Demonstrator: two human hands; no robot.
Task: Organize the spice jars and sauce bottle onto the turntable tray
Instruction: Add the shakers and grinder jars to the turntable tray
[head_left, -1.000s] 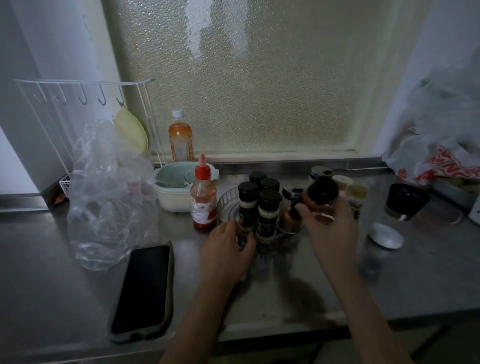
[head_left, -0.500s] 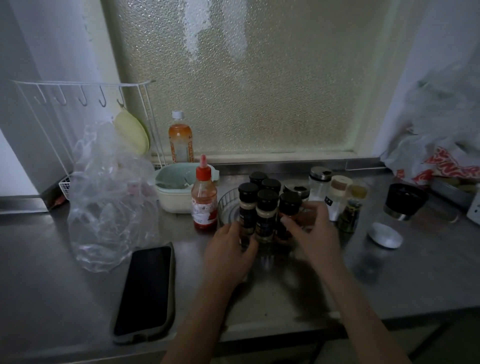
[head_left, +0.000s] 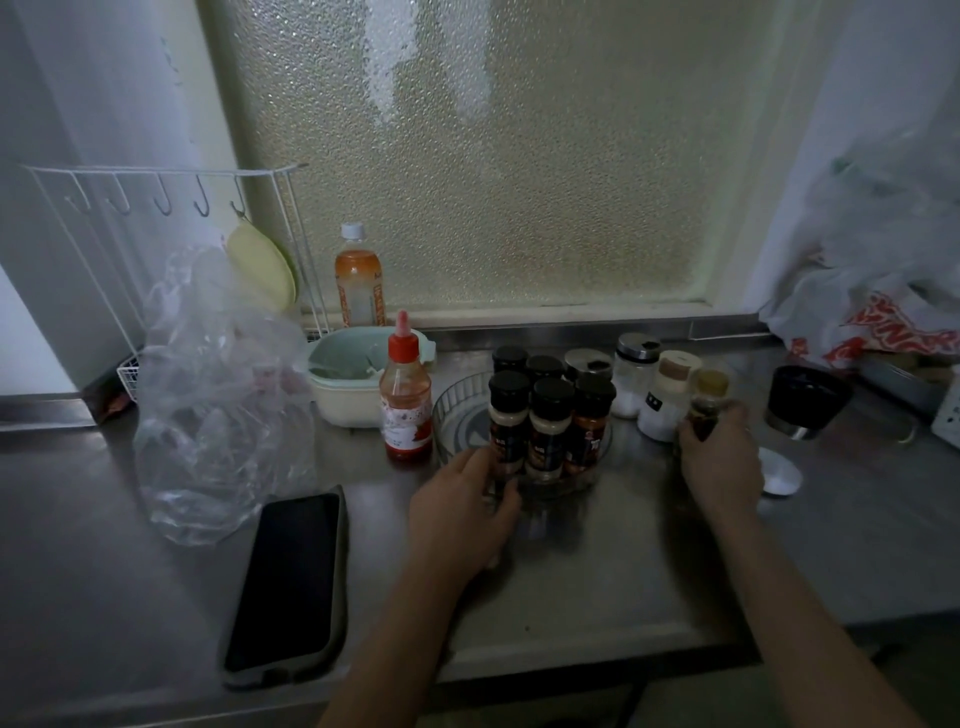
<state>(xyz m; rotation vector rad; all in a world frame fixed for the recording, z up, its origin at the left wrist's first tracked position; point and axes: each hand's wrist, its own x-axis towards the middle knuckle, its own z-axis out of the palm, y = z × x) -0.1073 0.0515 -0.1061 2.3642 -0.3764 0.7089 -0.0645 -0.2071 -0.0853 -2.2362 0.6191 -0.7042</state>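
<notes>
Small dark jar is gripped low by right hand, on counter just right of turntable tray. Tray's front edge is held by left hand. Jar prob. glass: light, rigid, slick, breakable; best taken round mid-body, kept upright. Sauce bottle stands left of the tray, untouched.

This is looking like a home kitchen. A shiny metal counter is running under a bumpy frosted window. Spice jars are standing in a clear round tray, and a red sauce bottle is sitting beside it. A white wire rack with hooks is hanging on the wall. A phone, plastic bags and a drink bottle are lying around, like at someone's house.
</notes>
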